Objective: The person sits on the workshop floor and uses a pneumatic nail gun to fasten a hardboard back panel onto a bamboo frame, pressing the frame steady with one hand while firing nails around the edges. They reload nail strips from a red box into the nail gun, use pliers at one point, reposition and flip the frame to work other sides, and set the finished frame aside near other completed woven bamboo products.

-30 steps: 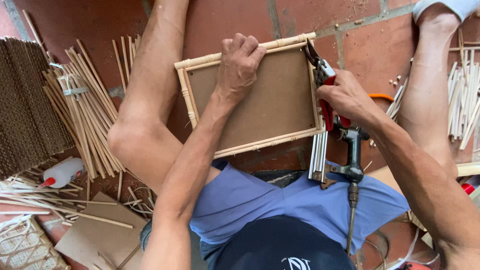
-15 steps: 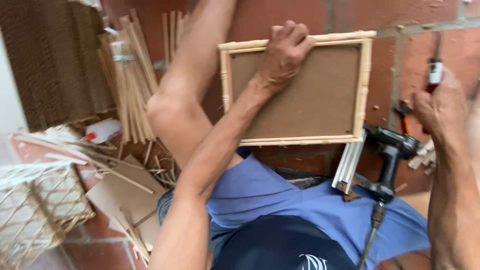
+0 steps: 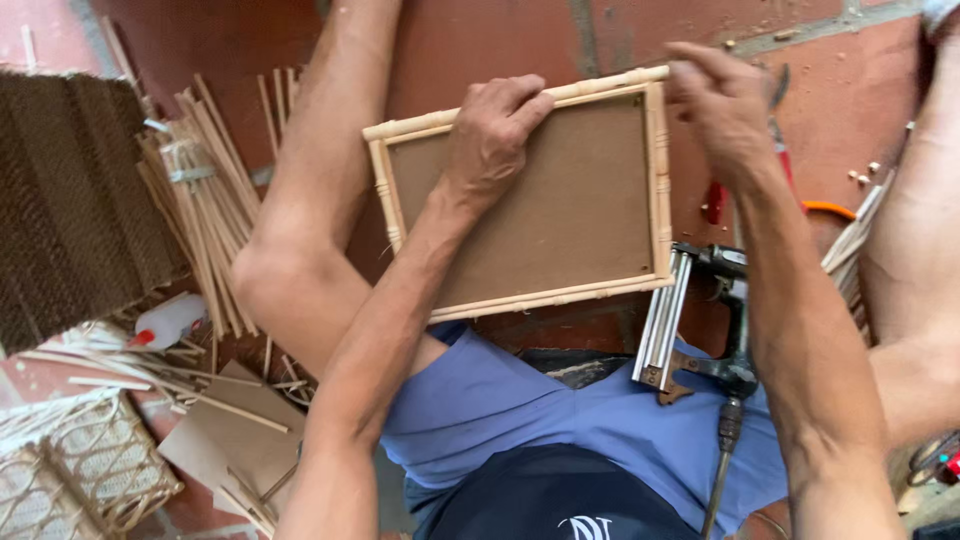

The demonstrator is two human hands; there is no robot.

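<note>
A rectangular bamboo-edged frame with a brown board back [image 3: 560, 210] lies on the red tile floor between my legs. My left hand [image 3: 490, 135] presses on the board, its fingers hooked over the frame's far rail. At the far right corner, my right hand [image 3: 720, 110] has its fingers curled on the rail; whether it pinches anything small is hidden. A black nail gun with a silver magazine [image 3: 700, 310] lies beside the near right corner. A red-handled tool [image 3: 715, 200] rests on the floor under my right wrist.
A tied bundle of bamboo sticks [image 3: 200, 210] and brown corrugated sheet [image 3: 70, 200] lie at left. Nearer are a white glue bottle with red tip [image 3: 165, 322], cardboard pieces [image 3: 240, 430] and a woven basket [image 3: 70, 470]. An orange hose [image 3: 825, 210] curves at right.
My right hand held the red-handled tool, swung away to the right with it, then came back to the frame's far right corner without it. My left hand stayed on the frame.
</note>
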